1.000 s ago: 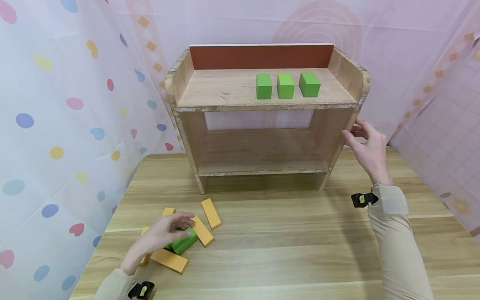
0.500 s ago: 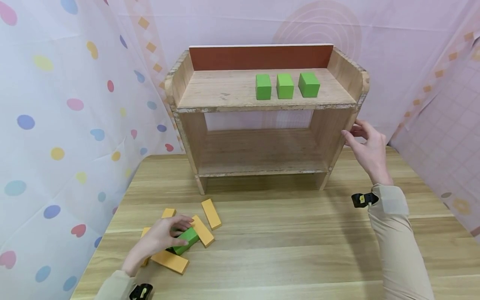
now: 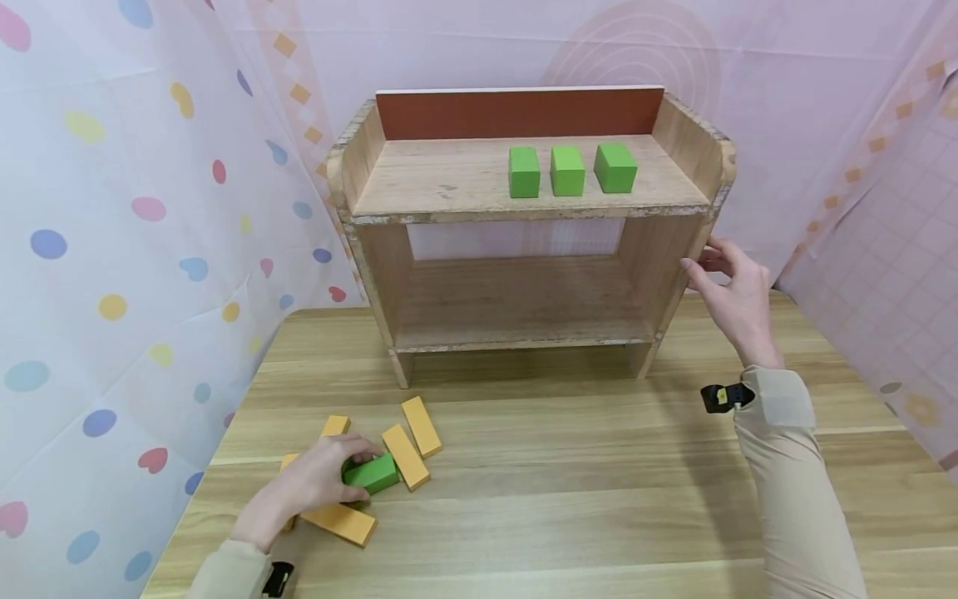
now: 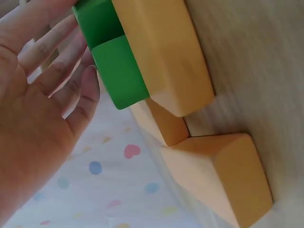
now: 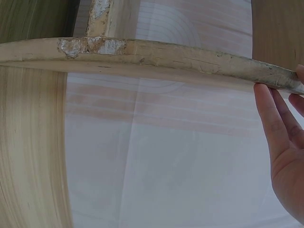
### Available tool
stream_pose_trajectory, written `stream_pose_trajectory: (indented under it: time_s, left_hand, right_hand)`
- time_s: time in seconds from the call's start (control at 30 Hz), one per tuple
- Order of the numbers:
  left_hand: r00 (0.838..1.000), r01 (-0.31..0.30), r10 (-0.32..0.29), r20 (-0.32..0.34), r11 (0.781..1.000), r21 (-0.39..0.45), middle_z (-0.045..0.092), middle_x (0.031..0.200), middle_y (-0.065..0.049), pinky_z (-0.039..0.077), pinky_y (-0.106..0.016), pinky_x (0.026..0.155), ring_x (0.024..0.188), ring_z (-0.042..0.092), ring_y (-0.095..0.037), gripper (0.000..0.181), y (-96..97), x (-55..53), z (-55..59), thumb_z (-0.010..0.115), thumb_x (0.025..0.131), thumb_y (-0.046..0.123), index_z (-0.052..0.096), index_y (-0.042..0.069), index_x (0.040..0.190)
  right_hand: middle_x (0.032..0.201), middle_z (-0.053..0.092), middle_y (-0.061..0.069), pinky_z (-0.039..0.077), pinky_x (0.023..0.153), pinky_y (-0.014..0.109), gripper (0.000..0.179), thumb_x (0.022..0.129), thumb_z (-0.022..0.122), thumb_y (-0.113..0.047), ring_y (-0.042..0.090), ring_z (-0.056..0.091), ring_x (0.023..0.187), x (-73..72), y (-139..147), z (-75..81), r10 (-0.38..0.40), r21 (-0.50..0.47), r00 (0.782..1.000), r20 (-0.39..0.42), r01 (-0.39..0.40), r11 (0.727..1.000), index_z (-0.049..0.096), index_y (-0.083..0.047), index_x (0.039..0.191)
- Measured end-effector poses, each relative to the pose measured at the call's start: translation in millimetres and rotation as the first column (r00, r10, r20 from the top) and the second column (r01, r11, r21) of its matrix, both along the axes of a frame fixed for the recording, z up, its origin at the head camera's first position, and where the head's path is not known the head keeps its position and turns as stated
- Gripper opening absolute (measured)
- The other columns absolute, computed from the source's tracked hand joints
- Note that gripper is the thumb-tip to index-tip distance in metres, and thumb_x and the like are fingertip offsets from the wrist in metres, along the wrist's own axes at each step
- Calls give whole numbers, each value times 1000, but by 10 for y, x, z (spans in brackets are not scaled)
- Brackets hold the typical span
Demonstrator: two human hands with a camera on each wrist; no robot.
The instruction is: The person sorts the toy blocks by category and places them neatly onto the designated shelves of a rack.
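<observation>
My left hand (image 3: 310, 478) grips a green wooden block (image 3: 377, 475) from above at the front left of the table, thumb on the near side, fingers on the far side. In the left wrist view a second green block (image 4: 121, 73) lies under the palm, against an orange block (image 4: 164, 52). My right hand (image 3: 737, 304) holds the right side panel of a wooden shelf (image 3: 427, 183), thumb at its front edge and fingers on the outer face. The right wrist view has the fingertips (image 4: 88, 90) out of frame but the panel edge (image 5: 190, 59) in full.
Three green blocks (image 3: 568, 172) stand in a row on the right part of the top shelf. Several orange blocks lie around my left hand, among them a near one (image 3: 344, 524) and a farther one (image 3: 422, 427). Patterned cloth (image 3: 150, 333) hangs behind and beside the table (image 3: 539, 482).
My left hand has lowered and closed round the green block, which has turned more level across the view. An orange block beside it has shifted slightly. The right hand stays put.
</observation>
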State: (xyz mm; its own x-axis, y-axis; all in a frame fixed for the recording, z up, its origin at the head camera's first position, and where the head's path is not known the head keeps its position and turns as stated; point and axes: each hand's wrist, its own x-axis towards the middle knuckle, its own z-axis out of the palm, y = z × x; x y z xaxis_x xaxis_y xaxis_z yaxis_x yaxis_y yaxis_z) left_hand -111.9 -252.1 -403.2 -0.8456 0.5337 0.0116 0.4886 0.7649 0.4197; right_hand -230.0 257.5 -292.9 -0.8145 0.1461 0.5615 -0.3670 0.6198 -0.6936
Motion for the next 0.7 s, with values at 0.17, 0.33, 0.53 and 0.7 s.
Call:
stream_pose_trajectory:
  time_s: [0.17,0.33,0.53,0.7]
  left_hand:
    - [999,14,-15,32,999,28,69,97,-2,48,-19,66,80,55,-3,43,-41,-24,-25,82,68,10,68,6,108]
    - [999,-8,4,52,997,77,69,98,-3,48,-18,66,80,56,-2,42,-64,-28,-46,80,69,8,68,6,109]
    - [994,-44,31,106,992,122,70,100,-4,51,-18,68,83,59,-4,42,-77,-38,-47,79,72,12,67,7,112]
    - [996,-49,34,82,981,188,70,102,-7,52,-19,71,84,62,-5,41,-66,-33,-8,78,72,10,66,6,111]
  right_hand:
    - [106,65,27,45,60,-1,39,90,63,-19,-22,50,76,-8,-9,5,-1,4,1000,-10,1,1000,59,-1,125]
    - [104,65,26,46,59,0,38,90,63,-18,-22,51,75,-7,-19,11,-1,-1,1000,-16,1,1000,60,0,124]
    - [102,66,24,46,59,0,40,90,63,-18,-21,51,76,-10,-2,-4,6,-1,1000,-8,-6,1000,59,0,125]
    - [102,66,23,46,60,0,40,90,64,-19,-20,51,76,-11,5,-14,2,-6,1000,-5,-2,1000,59,0,125]
